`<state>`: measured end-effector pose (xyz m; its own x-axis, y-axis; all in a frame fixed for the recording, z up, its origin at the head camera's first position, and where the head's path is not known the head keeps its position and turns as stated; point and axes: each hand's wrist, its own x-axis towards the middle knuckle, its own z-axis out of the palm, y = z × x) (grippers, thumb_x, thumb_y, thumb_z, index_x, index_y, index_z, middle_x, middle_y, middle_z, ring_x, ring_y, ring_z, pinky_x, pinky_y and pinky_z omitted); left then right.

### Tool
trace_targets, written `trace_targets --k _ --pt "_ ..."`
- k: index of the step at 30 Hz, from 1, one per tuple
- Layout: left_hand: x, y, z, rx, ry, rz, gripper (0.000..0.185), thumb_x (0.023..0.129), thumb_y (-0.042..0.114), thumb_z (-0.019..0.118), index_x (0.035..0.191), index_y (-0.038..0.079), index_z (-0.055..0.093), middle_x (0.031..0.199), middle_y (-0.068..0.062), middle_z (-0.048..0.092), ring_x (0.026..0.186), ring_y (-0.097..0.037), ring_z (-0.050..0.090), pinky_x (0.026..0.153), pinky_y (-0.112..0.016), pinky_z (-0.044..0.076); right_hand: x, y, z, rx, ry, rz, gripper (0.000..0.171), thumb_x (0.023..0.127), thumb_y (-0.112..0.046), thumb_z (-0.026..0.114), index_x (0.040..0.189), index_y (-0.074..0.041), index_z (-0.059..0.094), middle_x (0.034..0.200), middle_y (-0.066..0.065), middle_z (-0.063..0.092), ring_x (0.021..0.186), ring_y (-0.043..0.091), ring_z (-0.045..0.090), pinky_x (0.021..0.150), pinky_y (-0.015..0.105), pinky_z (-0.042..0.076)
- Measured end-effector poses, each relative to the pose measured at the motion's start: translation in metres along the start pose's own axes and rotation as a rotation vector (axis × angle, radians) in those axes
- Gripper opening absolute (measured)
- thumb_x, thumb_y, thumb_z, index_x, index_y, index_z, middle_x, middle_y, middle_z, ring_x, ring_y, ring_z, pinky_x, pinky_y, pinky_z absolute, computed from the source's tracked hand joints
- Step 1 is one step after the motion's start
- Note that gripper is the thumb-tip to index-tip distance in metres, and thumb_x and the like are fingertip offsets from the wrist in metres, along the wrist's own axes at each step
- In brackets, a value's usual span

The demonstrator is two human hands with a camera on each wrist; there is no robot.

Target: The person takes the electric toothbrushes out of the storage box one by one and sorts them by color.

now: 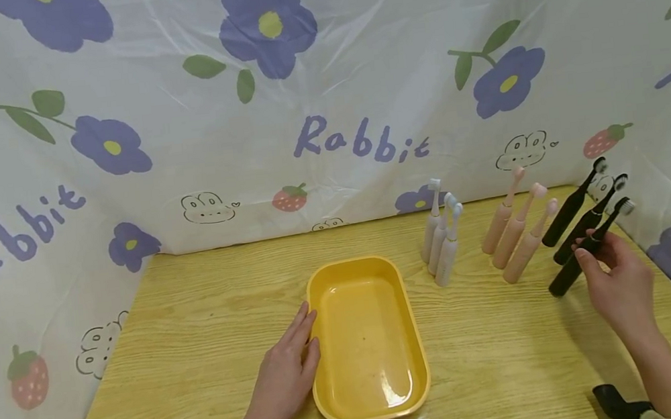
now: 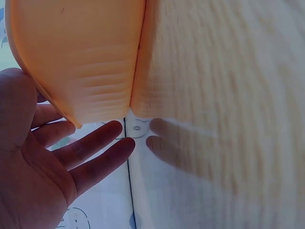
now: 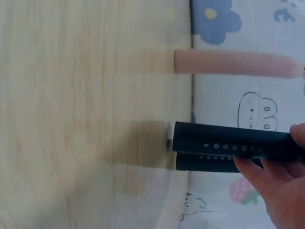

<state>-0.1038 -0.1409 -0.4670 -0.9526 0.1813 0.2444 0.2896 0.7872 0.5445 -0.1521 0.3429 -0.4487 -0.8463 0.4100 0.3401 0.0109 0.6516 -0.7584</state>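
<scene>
Right hand [image 1: 618, 283] pinching the nearest black toothbrush [image 1: 588, 249], which stands at the right end of the worktop [image 1: 201, 330] beside two other black toothbrushes [image 1: 575, 213]; a firm grip low on the handle and a straight lift would likely keep those neighbours and the pink toothbrushes [image 1: 516, 232] upright. Left hand [image 1: 287, 376], fingers straight and relaxed, rests flat against the left rim of the empty yellow tray [image 1: 417, 336], steadying it at mid-worktop.

Wooden worktop [image 1: 201, 330] left half open up to the yellow plastic tray [image 1: 318, 285]; far-right corner crowded by upright white [image 1: 443, 243], pink [image 1: 517, 236], black electric toothbrushes [image 1: 573, 217].
</scene>
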Motion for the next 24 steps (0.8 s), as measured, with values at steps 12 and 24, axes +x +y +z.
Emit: trace_targets --k 12,24 --pt "0.002 -0.001 0.002 0.005 -0.003 0.011 0.046 0.103 0.012 0.062 0.147 0.002 0.055 0.158 -0.010 0.043 0.128 -0.032 0.058 0.098 -0.049 0.054 0.013 0.014 0.001 -0.010 0.133 0.104 0.041 0.104 -0.023 0.059 0.139 -0.001 0.058 0.111 -0.009 0.062 0.090 -0.026 0.043 0.103 0.027 0.043" --pt "-0.001 -0.003 0.001 0.022 -0.010 -0.009 0.047 0.102 0.012 0.063 0.148 0.003 0.055 0.158 -0.010 0.043 0.115 -0.027 0.067 0.091 -0.045 0.058 0.012 0.023 0.008 0.016 0.244 0.022 0.040 0.103 -0.019 0.059 0.137 0.003 0.059 0.108 -0.014 0.060 0.097 -0.022 0.047 0.076 0.005 0.039"
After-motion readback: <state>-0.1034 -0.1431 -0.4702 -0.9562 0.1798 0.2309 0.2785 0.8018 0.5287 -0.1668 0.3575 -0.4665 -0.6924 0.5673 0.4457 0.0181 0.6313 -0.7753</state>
